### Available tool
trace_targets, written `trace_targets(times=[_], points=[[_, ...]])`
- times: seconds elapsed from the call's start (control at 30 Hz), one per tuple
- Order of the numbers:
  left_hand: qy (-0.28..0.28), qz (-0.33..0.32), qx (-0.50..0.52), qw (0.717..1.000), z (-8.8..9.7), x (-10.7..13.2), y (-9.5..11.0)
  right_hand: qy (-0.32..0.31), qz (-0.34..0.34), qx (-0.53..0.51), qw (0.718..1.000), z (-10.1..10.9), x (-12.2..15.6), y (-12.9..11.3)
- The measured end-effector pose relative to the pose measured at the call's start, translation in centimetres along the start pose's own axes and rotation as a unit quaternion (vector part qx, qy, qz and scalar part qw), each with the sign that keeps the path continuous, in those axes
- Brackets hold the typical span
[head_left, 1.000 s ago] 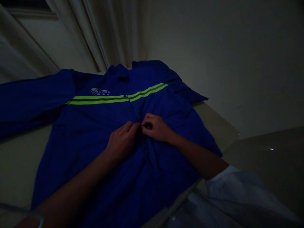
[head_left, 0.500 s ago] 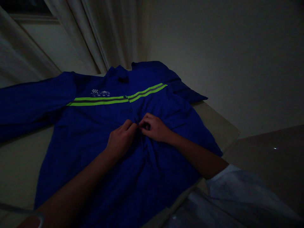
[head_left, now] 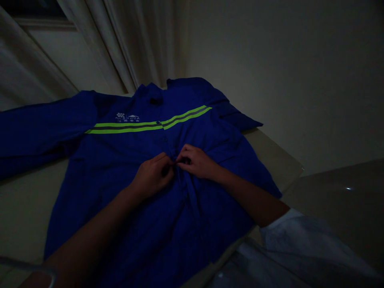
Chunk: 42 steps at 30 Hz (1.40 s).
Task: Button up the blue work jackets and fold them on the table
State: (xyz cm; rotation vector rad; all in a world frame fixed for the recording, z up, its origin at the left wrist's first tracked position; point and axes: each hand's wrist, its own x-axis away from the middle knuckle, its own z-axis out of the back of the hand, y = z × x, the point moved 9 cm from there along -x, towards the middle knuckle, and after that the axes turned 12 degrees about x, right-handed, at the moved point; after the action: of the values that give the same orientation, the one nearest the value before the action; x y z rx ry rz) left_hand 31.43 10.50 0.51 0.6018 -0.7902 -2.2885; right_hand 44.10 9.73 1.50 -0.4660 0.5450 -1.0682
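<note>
A blue work shirt (head_left: 114,168) with a yellow-green stripe across the chest lies front up on a pale table (head_left: 270,156). Its sleeves spread to the left and to the far right. My left hand (head_left: 151,178) and my right hand (head_left: 196,162) meet at the shirt's button placket, just below the middle of the chest. Both hands pinch the placket fabric between thumb and fingers, fingertips almost touching. The button itself is too dark to make out.
Pale curtains (head_left: 141,44) hang behind the table's far edge. A plain wall (head_left: 285,64) runs along the right. The table's right corner ends near a dark glossy floor (head_left: 345,200). My white sleeve (head_left: 300,240) shows at the lower right.
Both hands stay at the same spot on the placket. The left hand's fingers have curled in a little more; the shirt has not shifted.
</note>
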Motion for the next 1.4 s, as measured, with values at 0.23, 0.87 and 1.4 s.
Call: trace_targets(times=[0.23, 0.87, 1.4], points=[[0.003, 0.014, -0.048, 0.999, 0.1, -0.2, 0.5, -0.017, 0.010, 0.032, 0.999, -0.2, 0.1, -0.3], [0.004, 0.064, -0.053, 0.997, 0.1, -0.3, -0.7, -0.001, 0.006, 0.063, 0.998, -0.4, 0.3, -0.4], [-0.002, 0.038, -0.035, 0.999, -0.3, -0.1, -1.0, 0.027, -0.011, 0.050, 0.998, 0.0, 0.2, -0.3]])
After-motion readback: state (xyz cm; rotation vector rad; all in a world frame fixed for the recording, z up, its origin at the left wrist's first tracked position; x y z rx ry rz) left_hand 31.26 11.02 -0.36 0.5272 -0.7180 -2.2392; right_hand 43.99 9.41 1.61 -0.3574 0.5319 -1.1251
